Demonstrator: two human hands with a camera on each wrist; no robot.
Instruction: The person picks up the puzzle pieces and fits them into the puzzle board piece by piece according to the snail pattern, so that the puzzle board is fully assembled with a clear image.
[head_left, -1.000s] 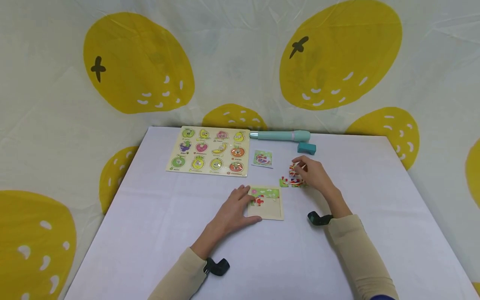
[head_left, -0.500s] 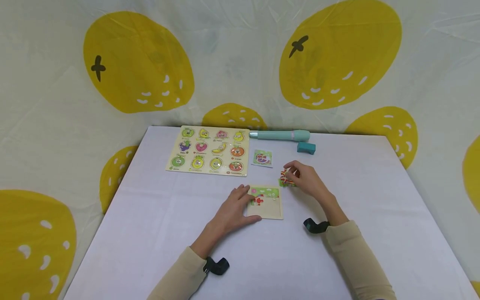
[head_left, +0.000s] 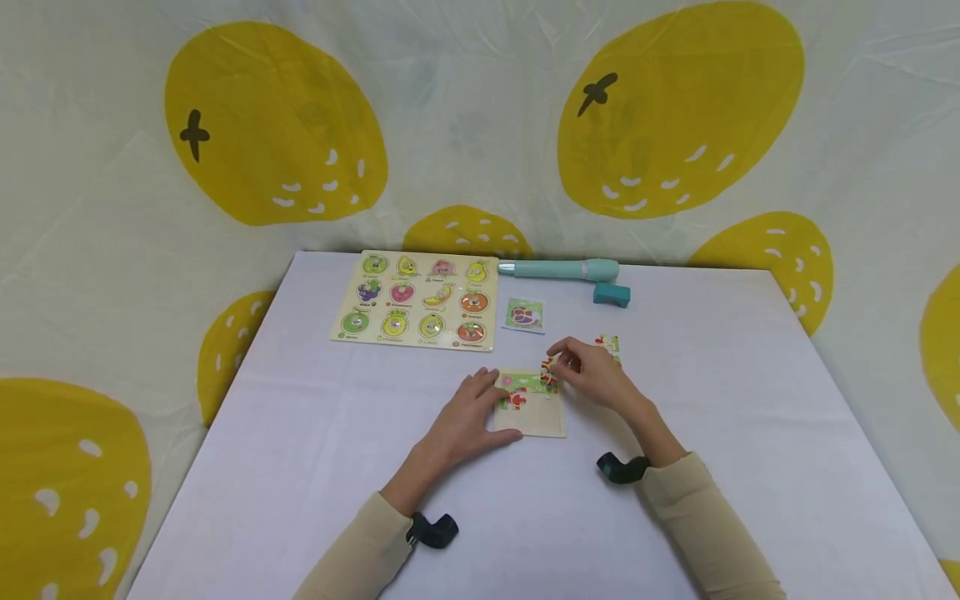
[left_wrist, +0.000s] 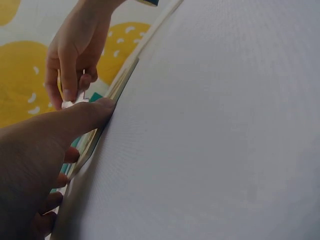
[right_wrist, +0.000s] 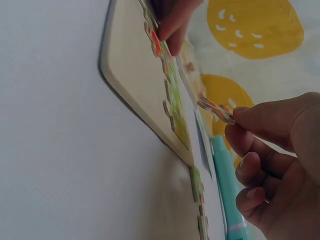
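Observation:
A small square wooden puzzle tray (head_left: 542,421) lies on the white table. Along its top sit green puzzle pieces (head_left: 517,382), with a red piece (head_left: 516,402) below them at the left. My left hand (head_left: 463,423) rests at the tray's left side, thumb stretched along the near edge and a fingertip over the red piece. Between thumb and index finger, my right hand (head_left: 597,379) pinches a colourful puzzle piece (right_wrist: 216,109) above the tray's top right corner. Loose puzzle pieces (head_left: 609,343) lie behind the right hand, partly hidden by it.
A large wooden fruit board (head_left: 416,300) lies at the back left. Beside it are a mint-green pen-shaped thing (head_left: 558,269), a teal block (head_left: 612,294) and a small square picture tile (head_left: 525,315). A patterned cloth hangs behind the table.
My right hand has moved left and toward me from the loose pieces, bringing a puzzle piece over the tray's top right corner. The left hand stays where it was.

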